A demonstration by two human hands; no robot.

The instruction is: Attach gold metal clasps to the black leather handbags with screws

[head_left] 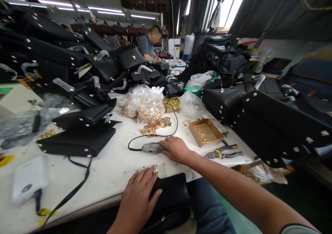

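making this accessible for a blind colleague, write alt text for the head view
A person's right hand holds one end of a grey, cylindrical corded tool at a white worktable; the left hand lies on a smooth black bag. Around them are more black bags, gold-coloured metal fittings and yellow-and-black pliers.

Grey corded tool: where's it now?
Head view, below and left of centre: the grey corded tool is at the white table, its right end in the right hand, with loose gold-coloured pieces beyond it and pliers to the right.
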